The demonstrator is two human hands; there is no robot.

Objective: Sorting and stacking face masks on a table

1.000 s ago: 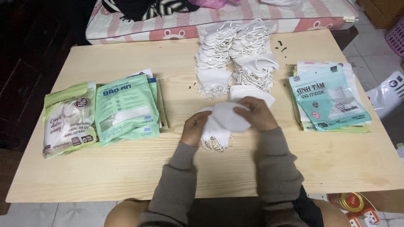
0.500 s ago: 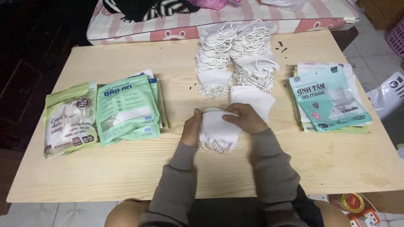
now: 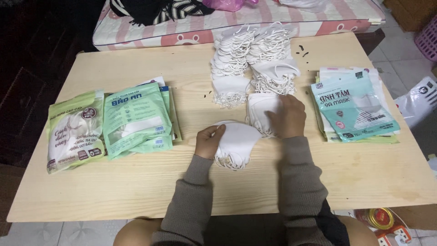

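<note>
Now, quick notes.
Held masks: small stack of white face masks, folded flat, rounded edge, thin white ear loops hanging out at the near side; lies on the wooden table right in front of the person, centre.
Left hand: left hand curled on the left edge of that stack, fingers bent over it, thumb side under; gripping it.
Right hand: right hand palm down, fingers loosely spread, resting on a second white mask pile just behind and right of the held stack; whether it pinches a mask I cannot tell.
Change: half a second ago both hands were together on the one stack; now the right hand has moved up and right onto the next pile, left hand stays on the stack. One second ago the stack was lifted a bit higher between both hands.
Loose supply: big heap of white masks at the far middle of the table, loops tangled.
Packets left: pale green printed pouch with a mask showing through its window; beside it a fanned stack of green pouches, mask inside top one.
Packets right: stack of teal pouches, mask visible through the clear part.
Background: pink striped mattress beyond the table.
</note>
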